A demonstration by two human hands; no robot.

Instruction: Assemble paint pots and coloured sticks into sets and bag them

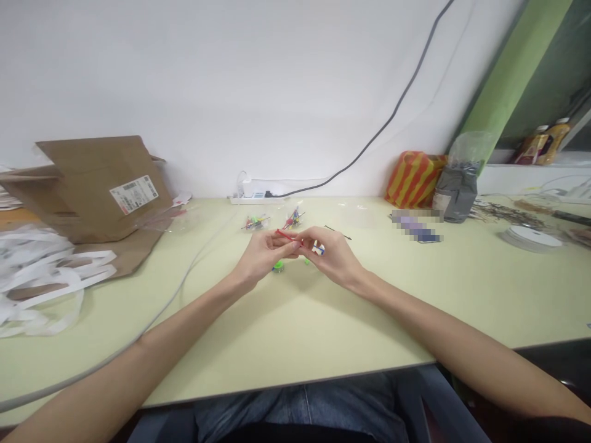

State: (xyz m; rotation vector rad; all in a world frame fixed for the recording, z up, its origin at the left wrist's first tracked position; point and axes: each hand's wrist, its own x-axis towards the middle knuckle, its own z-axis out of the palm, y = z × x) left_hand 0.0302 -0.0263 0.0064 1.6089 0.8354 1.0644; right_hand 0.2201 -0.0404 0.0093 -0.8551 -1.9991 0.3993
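Note:
Both my hands meet over the middle of the pale green table. My left hand pinches a thin red stick that points up and to the left. My right hand is closed on the stick's other end, where a small blue-and-white piece shows between the fingers. Two small green parts lie on the table just under my hands. Behind them lie two little heaps of colourful parts with thin rods, and a loose black rod.
A torn cardboard box and white paper strips fill the left side. A grey cable crosses the table to a white power strip at the wall. A striped bag, a grey pouch and a white tape roll sit at the right.

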